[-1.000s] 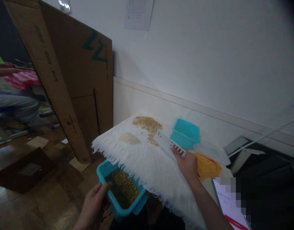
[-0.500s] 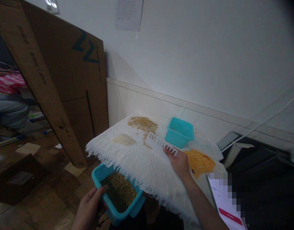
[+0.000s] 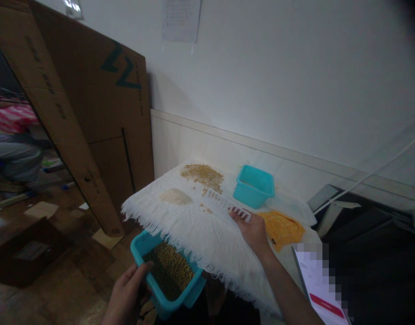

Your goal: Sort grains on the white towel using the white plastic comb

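Observation:
My left hand [image 3: 128,293] grips the rim of a teal plastic tub [image 3: 190,295] full of greenish-brown beans [image 3: 168,271], held below the near edge of a white fringed cloth [image 3: 197,230]. My right hand [image 3: 253,230] holds a white slotted plastic scraper [image 3: 224,205] lying flat on the cloth. The scraper's far end sits by a pile of tan beans [image 3: 202,174]. A few loose beans lie beside it. A small heap of white grains [image 3: 175,197] lies to the left.
An empty teal tub [image 3: 254,186] stands at the back of the cloth, an orange cloth [image 3: 282,229] to its right. A tall cardboard sheet [image 3: 92,113] leans on the wall at left. A printed sheet [image 3: 317,289] lies at lower right. Another person sits far left.
The camera view shifted a little to the right. My right hand drew the scraper slightly toward me, leaving a few beans behind. The left hand keeps the tub under the cloth edge.

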`<state>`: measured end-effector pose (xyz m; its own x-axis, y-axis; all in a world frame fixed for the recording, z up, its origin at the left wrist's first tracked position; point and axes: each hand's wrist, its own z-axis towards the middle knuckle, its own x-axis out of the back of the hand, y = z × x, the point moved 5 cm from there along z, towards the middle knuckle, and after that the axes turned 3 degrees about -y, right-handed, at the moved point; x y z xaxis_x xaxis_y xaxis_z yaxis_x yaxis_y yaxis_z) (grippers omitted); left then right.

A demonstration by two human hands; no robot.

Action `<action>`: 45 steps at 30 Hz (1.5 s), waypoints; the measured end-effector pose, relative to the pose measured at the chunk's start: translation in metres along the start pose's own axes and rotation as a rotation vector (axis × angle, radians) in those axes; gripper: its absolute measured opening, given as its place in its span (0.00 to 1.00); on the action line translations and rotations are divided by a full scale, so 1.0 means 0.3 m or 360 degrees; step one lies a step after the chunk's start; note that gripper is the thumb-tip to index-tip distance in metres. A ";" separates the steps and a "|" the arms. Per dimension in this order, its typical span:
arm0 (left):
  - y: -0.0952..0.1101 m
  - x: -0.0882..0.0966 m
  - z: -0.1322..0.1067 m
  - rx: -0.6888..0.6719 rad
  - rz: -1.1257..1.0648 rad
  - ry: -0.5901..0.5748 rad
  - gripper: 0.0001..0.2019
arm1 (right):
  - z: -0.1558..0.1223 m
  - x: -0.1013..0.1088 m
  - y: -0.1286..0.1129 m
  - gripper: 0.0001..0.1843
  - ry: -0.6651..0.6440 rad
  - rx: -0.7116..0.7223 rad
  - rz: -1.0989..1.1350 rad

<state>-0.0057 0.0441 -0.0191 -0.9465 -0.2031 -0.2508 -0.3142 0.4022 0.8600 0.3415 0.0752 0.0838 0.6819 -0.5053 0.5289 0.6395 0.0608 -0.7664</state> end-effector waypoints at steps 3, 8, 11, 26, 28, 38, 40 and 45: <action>-0.008 0.000 0.003 0.0017 -0.0041 -0.0049 0.17 | -0.002 0.003 -0.002 0.27 0.0033 -0.0008 0.0046; -0.013 0.002 0.003 -0.0005 -0.0072 -0.0086 0.18 | -0.006 0.001 -0.001 0.29 -0.0005 -0.0025 0.0101; -0.007 -0.004 -0.003 -0.0014 -0.0083 -0.0112 0.19 | -0.006 0.007 0.001 0.30 0.0008 -0.0026 0.0114; -0.003 -0.004 -0.006 0.0006 -0.0052 -0.0037 0.16 | -0.018 -0.004 -0.012 0.29 -0.0144 -0.0027 0.0142; -0.010 -0.004 -0.001 0.0013 -0.0080 -0.0061 0.17 | -0.016 -0.003 -0.014 0.30 -0.0134 -0.0024 0.0169; -0.018 0.001 0.002 0.0030 -0.0086 -0.0084 0.17 | -0.021 0.002 -0.020 0.32 -0.0138 -0.0048 0.0187; -0.018 0.002 0.002 0.0014 -0.0083 -0.0078 0.16 | -0.022 0.001 -0.019 0.31 -0.0163 -0.0049 0.0194; -0.019 -0.001 0.005 0.0001 -0.0112 -0.0083 0.17 | -0.025 -0.001 -0.018 0.29 -0.0158 -0.0059 0.0224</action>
<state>-0.0037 0.0431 -0.0247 -0.9245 -0.1844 -0.3335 -0.3803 0.3890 0.8391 0.3352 0.0686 0.0849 0.7968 -0.4063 0.4472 0.5227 0.0924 -0.8475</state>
